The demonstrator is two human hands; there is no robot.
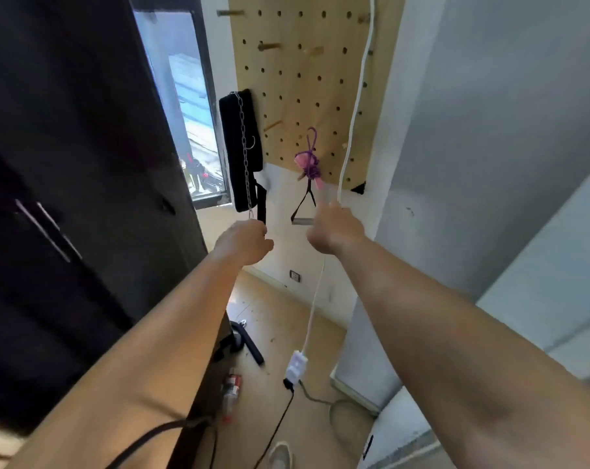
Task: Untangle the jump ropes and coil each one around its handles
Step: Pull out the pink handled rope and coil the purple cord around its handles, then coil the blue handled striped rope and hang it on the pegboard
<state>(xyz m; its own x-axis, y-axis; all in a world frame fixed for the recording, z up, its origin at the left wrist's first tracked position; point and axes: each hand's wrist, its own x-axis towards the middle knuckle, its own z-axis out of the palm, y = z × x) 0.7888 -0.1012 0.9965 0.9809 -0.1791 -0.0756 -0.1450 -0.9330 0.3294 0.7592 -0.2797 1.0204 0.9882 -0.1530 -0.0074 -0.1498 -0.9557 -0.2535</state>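
Note:
A purple jump rope (309, 154) hangs in a knotted bundle from a peg on the wooden pegboard (286, 79). Its pink handles (303, 161) stick out of the bundle, and one pale pink handle (323, 191) slants down to the right. My right hand (334, 230) is raised to the lower end of that handle and its curled fingers grip it. My left hand (244, 242) is held up to the left with curled fingers, just under the end of a hanging metal chain (245, 154). What its fingers hold is hidden.
A white cord (356, 106) runs from above past my right hand to a white block (296, 363) near the floor. A black padded belt (239, 143) and a black strap handle (303, 208) hang on the wall. At left stands a dark cabinet (84, 164). Cables and small items litter the floor.

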